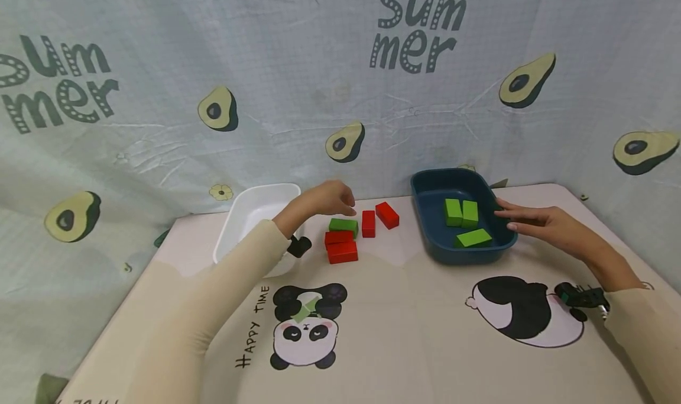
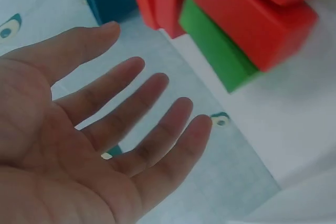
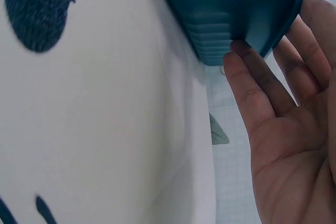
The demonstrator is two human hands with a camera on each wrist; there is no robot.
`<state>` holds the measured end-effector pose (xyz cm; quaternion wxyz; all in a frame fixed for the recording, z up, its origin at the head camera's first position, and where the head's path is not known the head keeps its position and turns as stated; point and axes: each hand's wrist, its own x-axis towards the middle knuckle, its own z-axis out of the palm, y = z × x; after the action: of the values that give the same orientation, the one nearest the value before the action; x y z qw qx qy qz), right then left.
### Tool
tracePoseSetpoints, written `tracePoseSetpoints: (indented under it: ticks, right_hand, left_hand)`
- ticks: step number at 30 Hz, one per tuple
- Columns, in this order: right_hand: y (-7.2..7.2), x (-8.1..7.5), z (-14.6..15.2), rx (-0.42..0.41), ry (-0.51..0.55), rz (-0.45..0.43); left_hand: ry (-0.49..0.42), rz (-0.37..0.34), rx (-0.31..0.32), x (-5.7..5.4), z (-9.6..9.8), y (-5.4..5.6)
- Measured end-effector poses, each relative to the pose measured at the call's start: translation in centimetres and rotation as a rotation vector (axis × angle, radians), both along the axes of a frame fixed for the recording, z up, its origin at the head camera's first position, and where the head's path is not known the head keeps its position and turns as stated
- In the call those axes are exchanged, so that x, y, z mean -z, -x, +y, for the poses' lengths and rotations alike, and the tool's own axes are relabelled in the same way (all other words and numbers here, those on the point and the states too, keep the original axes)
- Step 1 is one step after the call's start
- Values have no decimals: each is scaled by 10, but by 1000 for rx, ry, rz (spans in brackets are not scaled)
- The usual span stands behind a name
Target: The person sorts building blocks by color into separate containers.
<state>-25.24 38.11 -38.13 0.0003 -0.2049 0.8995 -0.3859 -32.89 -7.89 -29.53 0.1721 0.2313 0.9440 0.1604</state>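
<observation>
My left hand (image 1: pixel 331 198) hovers just above a green block (image 1: pixel 346 226), holding nothing. In the left wrist view its fingers (image 2: pixel 147 140) are spread and relaxed, apart from the blocks. Several red blocks lie around the green one, two in front (image 1: pixel 343 252) and two to its right (image 1: pixel 368 223). On the right stands a dark blue tub (image 1: pixel 436 238) with three green blocks (image 1: pixel 453 212) inside. My right hand (image 1: pixel 555 229) is at the tub's right side, its fingers extended to the outer wall; light contact is likely hidden from clear view.
A white tub (image 1: pixel 229 229) stands at the left, partly behind my left forearm. A pale cloth with printed pandas (image 1: pixel 305 339) covers the table. A fabric backdrop (image 1: pixel 298 96) with avocado prints rises behind the table's far edge.
</observation>
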Motion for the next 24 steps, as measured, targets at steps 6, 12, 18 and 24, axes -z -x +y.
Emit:
tracePoseSetpoints:
  ticks: [6, 12, 18, 24]
  right_hand:
    - [0, 0, 0, -16, 3, 11]
    - [0, 1, 0, 20, -3, -1]
    - [-1, 0, 0, -8, -5, -1]
    - [-1, 1, 0, -1, 1, -4]
  left_hand:
    - [48, -112, -68, 9, -6, 0]
    - [98, -125, -87, 18, -3, 0]
    - [117, -49, -114, 28, 4, 1]
    - [135, -54, -90, 31, 11, 10]
